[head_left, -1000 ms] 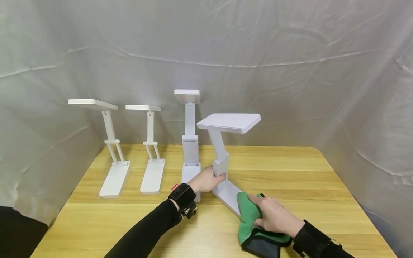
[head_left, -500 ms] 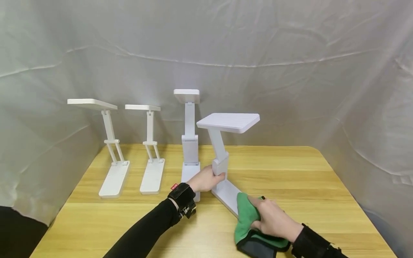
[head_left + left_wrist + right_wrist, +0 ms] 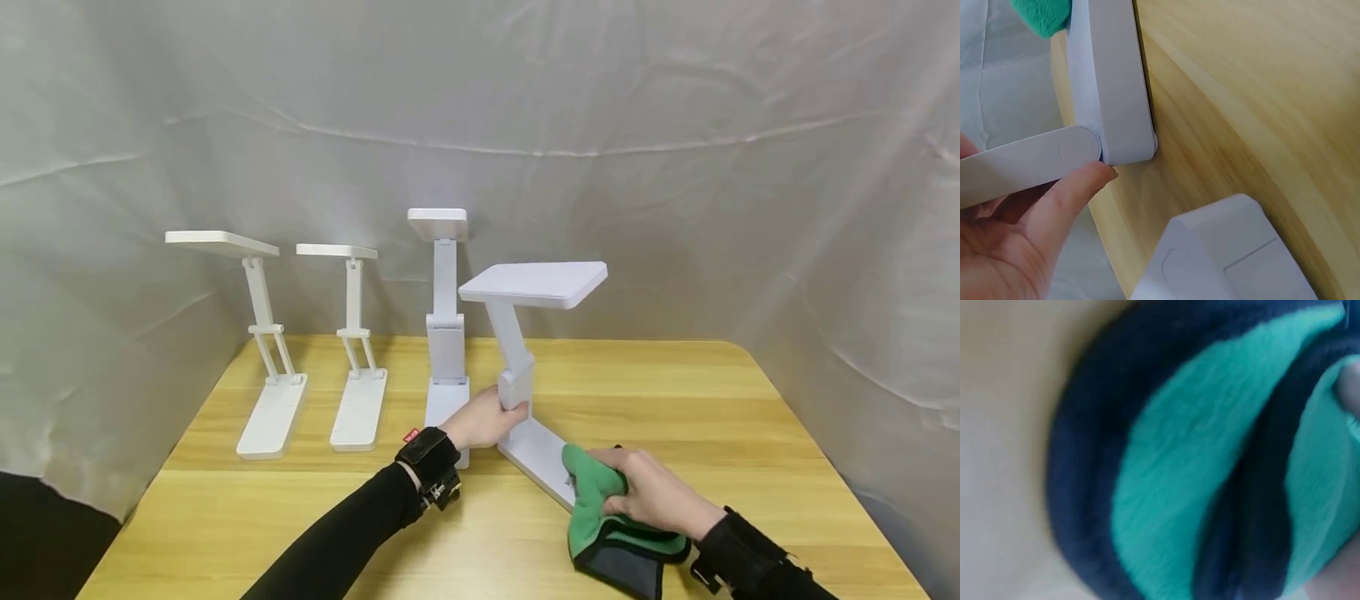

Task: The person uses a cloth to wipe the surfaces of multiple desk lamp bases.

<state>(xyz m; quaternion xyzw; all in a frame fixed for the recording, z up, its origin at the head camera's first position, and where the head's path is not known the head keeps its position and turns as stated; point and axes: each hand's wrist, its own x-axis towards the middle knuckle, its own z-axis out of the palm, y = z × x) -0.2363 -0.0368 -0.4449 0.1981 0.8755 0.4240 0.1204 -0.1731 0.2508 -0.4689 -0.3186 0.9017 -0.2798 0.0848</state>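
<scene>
A white folding desk lamp (image 3: pixel 513 337) stands unfolded on the wooden table, its base angled toward the front right. My left hand (image 3: pixel 483 418) grips the lower arm of this lamp just above the base; in the left wrist view the thumb lies along that arm (image 3: pixel 1029 159) by the hinge. A green cloth (image 3: pixel 592 492) with a dark border is bunched in my right hand (image 3: pixel 656 492), against the front end of the lamp's base (image 3: pixel 542 458). Folds of the cloth (image 3: pixel 1179 469) fill the blurred right wrist view, hiding most of the fingers.
Several more white desk lamps stand unfolded to the left: one lamp (image 3: pixel 447 350) right behind my left hand, a second lamp (image 3: pixel 358 408), and a third lamp (image 3: pixel 272 417) farthest left. Grey sheeting (image 3: pixel 480 100) surrounds the wooden table (image 3: pixel 675 400) at the back and sides.
My right hand and the cloth moved slightly toward the front left, then back to the right, baring small dark marks on the base. The left hand keeps its grip on the lamp.
</scene>
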